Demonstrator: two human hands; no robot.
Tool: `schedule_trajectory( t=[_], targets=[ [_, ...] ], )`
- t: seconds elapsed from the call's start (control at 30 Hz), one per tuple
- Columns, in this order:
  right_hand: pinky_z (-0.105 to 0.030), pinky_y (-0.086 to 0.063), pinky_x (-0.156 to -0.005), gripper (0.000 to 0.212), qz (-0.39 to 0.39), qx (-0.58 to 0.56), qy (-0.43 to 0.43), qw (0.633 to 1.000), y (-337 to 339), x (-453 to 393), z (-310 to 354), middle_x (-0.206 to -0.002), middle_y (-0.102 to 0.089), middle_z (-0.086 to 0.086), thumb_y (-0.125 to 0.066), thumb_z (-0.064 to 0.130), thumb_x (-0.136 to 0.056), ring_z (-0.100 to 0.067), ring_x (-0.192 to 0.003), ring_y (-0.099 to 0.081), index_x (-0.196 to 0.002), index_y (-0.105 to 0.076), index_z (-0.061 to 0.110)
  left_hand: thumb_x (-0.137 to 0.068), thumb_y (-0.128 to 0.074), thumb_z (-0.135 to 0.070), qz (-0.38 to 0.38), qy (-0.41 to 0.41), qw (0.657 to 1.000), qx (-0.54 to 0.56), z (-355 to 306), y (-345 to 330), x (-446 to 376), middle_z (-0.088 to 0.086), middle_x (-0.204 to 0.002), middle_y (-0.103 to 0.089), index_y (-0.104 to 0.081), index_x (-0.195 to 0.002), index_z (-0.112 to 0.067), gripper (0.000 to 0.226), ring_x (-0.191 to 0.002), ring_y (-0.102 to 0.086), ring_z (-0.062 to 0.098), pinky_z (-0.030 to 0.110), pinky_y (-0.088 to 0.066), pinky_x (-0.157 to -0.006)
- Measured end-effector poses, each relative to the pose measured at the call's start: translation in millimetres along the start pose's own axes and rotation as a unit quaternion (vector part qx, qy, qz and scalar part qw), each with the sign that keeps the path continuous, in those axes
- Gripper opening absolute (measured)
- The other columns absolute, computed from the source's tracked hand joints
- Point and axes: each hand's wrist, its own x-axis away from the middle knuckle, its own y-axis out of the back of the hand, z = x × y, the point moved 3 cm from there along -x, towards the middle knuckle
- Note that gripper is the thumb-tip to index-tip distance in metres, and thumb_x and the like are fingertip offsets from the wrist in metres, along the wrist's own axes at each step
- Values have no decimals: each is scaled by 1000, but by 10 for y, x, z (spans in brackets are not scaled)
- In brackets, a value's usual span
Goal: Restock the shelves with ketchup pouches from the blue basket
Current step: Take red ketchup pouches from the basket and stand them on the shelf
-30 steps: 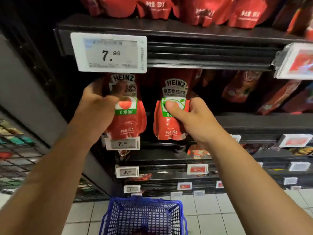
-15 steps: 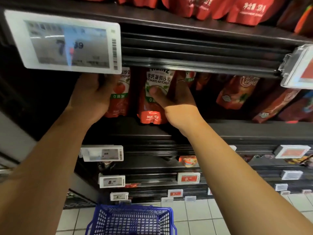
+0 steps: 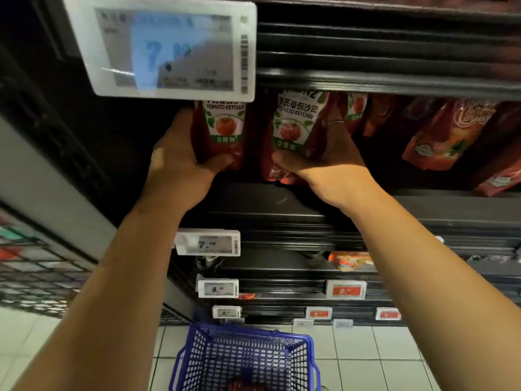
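On dark shelf [image 3: 282,201], hands gripping ketchup pouches [image 3: 293,128]

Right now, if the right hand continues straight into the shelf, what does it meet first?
Probably the ketchup pouch standing just behind the pouch that the right hand grips; depth is unclear.

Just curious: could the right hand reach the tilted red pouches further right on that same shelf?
Probably yes, once freed: the right hand grips a ketchup pouch now, and nothing blocks the tilted pouches beside it.
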Motion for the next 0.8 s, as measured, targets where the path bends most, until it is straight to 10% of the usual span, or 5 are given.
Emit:
schedule_trajectory(
  t=[0.53,0.8],
  targets=[
    [-7,-38,-81,76,-43,188,-22,981,185,-45,-54,-130,-65,3,-89,39,-70,-9,-117,-57,-134,-52,21,-88,-74,-15,-28,26,999,-20,144,-40,22,-22,-128,-54,-35,-141,-41,71,-117,-44,-4,7,-31,-80],
    [-17,-36,-92,82,-61,196,-11,979,25,-155,4,-138,-59,-7,-82,37,-81,-25,-130,-54,-146,-40,9,-85,-73,-7,-72,23,996,-39,98,-41,12,-7,-144,-52,-30,-148,-33,81,-133,-48,8,23,-40,-104]
  ],
)
